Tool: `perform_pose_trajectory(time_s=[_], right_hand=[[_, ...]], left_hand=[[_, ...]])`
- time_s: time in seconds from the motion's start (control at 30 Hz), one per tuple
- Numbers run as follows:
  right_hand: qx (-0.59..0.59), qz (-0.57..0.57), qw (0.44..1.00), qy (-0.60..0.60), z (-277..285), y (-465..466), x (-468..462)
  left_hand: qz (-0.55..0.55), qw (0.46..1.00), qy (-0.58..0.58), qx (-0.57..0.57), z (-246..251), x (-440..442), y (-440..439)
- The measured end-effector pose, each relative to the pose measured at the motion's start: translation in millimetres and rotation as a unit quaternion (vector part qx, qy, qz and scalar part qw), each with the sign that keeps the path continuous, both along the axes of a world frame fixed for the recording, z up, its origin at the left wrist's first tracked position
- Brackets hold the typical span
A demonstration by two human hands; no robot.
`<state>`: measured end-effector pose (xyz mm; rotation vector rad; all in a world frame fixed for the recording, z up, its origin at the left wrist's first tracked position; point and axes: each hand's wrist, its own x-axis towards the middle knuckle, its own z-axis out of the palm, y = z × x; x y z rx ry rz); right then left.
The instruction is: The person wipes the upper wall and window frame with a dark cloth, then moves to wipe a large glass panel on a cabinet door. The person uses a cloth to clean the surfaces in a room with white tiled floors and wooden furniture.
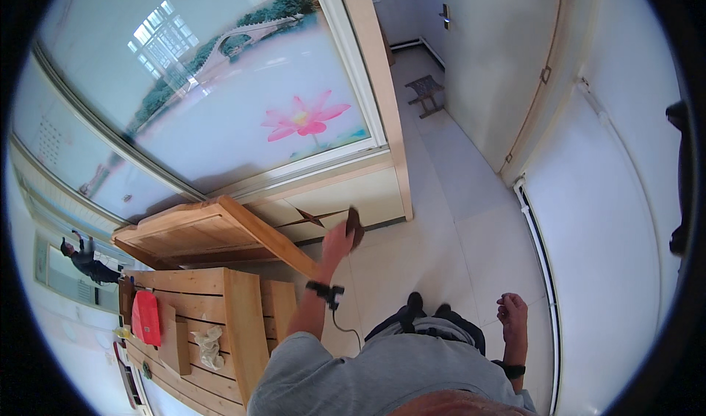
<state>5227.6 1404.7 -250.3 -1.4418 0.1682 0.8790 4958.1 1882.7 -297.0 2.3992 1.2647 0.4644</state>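
Note:
My left hand (337,240) is closed around a dark brown flat object (355,229), whose kind I cannot tell. It is raised in front of the low tiled wall panel with a star pattern (311,218). Just left of that forearm a wooden headboard-like panel (265,234) leans at a slant above slatted wooden furniture (242,306). My right hand (513,309) hangs low at my right side with curled fingers; a small dark spot shows at the fingertips, and whether it holds something is unclear. Both wrists wear black bands, the left one with a cable.
On the slats lie a red case (146,318), a cardboard box (175,341) and a crumpled whitish bundle (209,347). Sliding glass panels (220,113) stand ahead. A folding stool (425,95) is near the open door (496,74). Another person (91,264) stands far left.

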Motion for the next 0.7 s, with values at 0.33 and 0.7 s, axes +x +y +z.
perform_pose_trajectory(time_s=[0.33, 0.7], right_hand=[[0.018, 0.03, 0.999, -0.017, -13.2, 85.3, 91.0], [0.093, 0.071, 0.993, -0.034, -15.5, 182.5, 204.0]], left_hand=[[-0.029, 0.94, -0.272, 0.203, 205.7, 180.1, 129.2], [-0.049, 0.808, -0.579, 0.102, 465.9, 231.7, 154.5]])
